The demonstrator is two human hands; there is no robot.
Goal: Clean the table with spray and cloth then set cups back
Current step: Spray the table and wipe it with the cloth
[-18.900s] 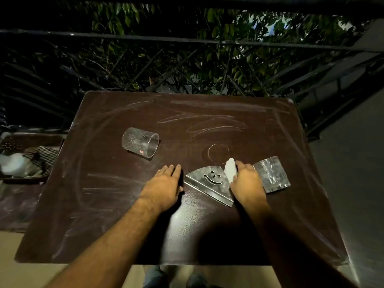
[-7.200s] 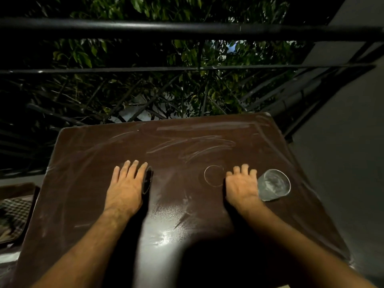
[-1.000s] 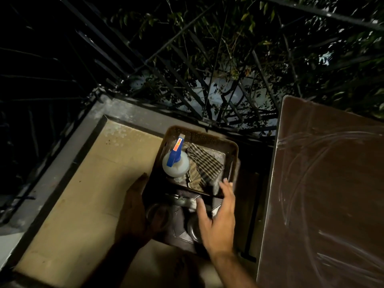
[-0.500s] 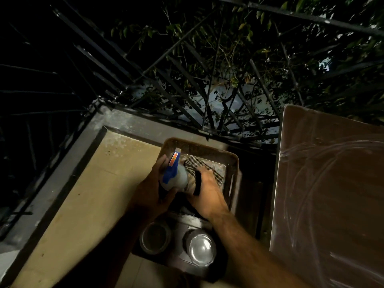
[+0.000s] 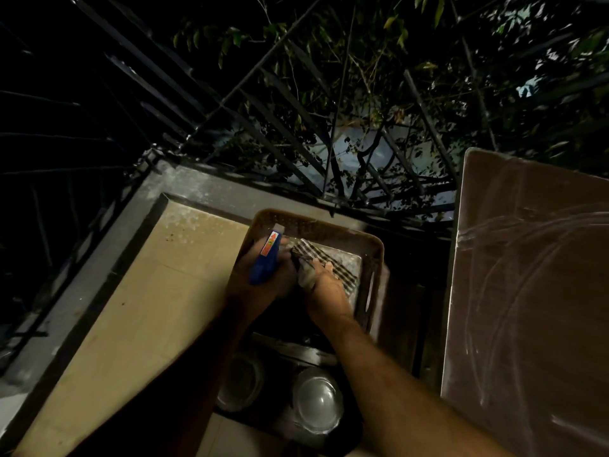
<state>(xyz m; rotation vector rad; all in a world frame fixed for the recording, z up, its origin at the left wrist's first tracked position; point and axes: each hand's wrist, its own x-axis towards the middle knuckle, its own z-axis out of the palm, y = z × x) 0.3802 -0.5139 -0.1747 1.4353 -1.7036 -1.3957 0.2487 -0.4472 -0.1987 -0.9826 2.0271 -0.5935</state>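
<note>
My left hand point(image 5: 255, 285) grips a spray bottle point(image 5: 265, 258) with a blue trigger head, held over a brown basket point(image 5: 316, 222). My right hand point(image 5: 324, 285) pinches a bunched fold of the checked cloth point(image 5: 333, 262) that lies in the basket. Two clear glass cups point(image 5: 316, 404) stand side by side on a dark tray below my forearms; the left cup point(image 5: 242, 384) is in shadow. The brown table point(image 5: 534, 291), streaked with dusty marks, fills the right side.
The basket and tray sit on a low stand between the table edge and a beige tiled floor point(image 5: 141, 298). A grey ledge point(image 5: 108, 232) and black metal railing point(image 5: 280, 136) run behind, with foliage beyond.
Both hands have closed on their things: the left has lifted the spray bottle slightly and the right has gathered up a fold of the cloth.
</note>
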